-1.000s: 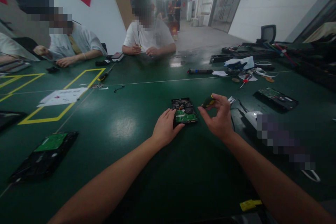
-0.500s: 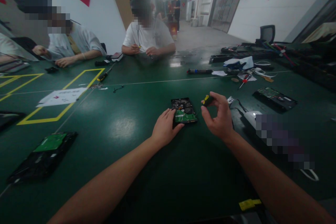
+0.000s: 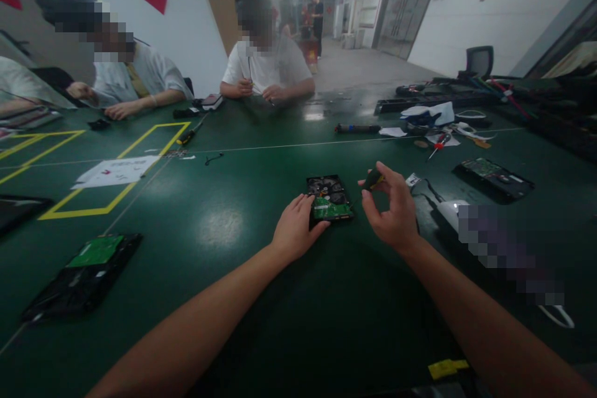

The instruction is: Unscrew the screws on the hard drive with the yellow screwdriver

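A black hard drive [image 3: 329, 196] with a green circuit board lies on the green table [image 3: 224, 224] in front of me. My left hand [image 3: 295, 229] rests on the drive's near left corner, fingers curled against its edge. My right hand [image 3: 390, 208] hovers just right of the drive, fingers pinched round the black-and-yellow handle of a small screwdriver [image 3: 373, 180] that tilts down toward the drive.
Another drive [image 3: 81, 273] lies at the near left, a third [image 3: 494, 174] at the right. A white device [image 3: 450, 211] with a cable sits by my right hand. Paper [image 3: 114, 171] lies in a yellow-taped box. Two people sit across the table; tools clutter the far right.
My right hand has turned the screwdriver slightly between its fingers and shifted a little up; my left hand stays on the drive. The camera has moved slightly.
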A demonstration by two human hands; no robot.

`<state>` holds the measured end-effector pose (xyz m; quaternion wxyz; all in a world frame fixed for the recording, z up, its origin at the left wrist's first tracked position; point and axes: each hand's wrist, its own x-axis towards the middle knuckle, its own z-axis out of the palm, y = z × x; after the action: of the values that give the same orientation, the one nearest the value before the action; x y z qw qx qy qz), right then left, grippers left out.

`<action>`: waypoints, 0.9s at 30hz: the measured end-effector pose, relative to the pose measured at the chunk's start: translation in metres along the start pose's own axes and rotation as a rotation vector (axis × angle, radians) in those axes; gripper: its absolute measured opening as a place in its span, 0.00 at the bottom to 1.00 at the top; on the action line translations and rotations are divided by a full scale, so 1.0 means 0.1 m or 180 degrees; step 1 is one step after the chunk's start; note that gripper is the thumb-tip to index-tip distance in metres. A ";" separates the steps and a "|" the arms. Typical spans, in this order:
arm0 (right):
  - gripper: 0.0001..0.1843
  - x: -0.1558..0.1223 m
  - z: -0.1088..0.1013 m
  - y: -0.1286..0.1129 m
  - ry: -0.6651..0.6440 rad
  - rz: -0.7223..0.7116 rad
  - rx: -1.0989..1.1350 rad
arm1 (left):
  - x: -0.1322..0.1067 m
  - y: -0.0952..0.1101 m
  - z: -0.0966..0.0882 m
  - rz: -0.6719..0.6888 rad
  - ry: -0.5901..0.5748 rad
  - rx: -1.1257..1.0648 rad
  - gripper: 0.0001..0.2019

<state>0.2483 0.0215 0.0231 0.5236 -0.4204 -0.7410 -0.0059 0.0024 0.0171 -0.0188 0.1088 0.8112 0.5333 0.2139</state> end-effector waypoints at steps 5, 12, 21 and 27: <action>0.44 -0.02 0.02 0.04 0.0163 0.0070 -0.0171 | 0.01 0.00 0.00 0.0020 0.0035 -0.0016 0.34; 0.41 -0.01 0.00 0.00 -0.0069 0.0119 0.0116 | 0.01 0.00 0.01 0.0017 0.0029 -0.0024 0.35; 0.41 0.00 0.01 -0.01 0.0006 0.0000 0.0067 | 0.00 0.00 0.01 0.0049 0.0072 0.0000 0.35; 0.40 0.01 0.00 -0.03 0.0094 -0.0061 -0.0119 | 0.00 0.00 0.01 0.0039 0.0061 0.0023 0.34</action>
<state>0.2462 0.0201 0.0251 0.5264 -0.4229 -0.7369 -0.0310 0.0033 0.0173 -0.0192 0.0994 0.8128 0.5301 0.2203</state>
